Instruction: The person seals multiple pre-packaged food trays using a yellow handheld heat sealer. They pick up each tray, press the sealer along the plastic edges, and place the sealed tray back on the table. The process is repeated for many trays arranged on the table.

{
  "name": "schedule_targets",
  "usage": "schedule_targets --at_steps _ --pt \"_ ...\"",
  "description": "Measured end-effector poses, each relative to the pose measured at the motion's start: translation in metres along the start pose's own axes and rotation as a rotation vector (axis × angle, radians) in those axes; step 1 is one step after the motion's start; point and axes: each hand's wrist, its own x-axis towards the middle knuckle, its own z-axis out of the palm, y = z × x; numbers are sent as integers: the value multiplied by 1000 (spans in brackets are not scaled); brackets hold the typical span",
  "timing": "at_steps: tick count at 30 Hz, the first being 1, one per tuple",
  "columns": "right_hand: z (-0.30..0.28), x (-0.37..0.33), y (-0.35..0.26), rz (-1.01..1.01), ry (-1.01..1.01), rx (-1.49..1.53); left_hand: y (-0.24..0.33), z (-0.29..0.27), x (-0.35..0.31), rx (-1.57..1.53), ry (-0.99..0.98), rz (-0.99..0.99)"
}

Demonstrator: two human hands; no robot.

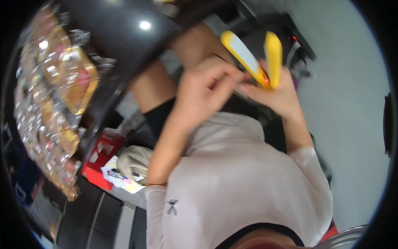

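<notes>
My right hand [278,92] is wrapped round the hinge end of a small yellow hair crimper [273,58]. Its two arms stand apart in a V, pointing away from me. One inner face is pale and ridged, and a red light glows near the hinge. Close beside it, my left hand [207,85] is closed in a pinch, its fingertips almost at the right thumb. What those fingers hold, if anything, is blurred and too small to make out. Both hands are above my lap, in front of my light shirt [240,166].
Many shiny clear-wrapped packages [78,83] with yellow edges are heaped at the left on a dark glossy table [124,33]. Below the table edge are a red box [97,176], papers [134,189] and a beige cloth [134,159]. A pale wall [348,124] rises at the right.
</notes>
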Motion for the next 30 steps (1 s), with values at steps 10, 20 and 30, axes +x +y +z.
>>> schedule_targets --at_steps 10,20,30 --pt "45 -16 30 45 411 330 35 -25 -22 175 43 262" --pt "45 -19 37 324 426 729 -8 -12 -50 225 171 111" --pt "-13 -13 41 82 156 159 -26 -5 -37 -6 130 -126"
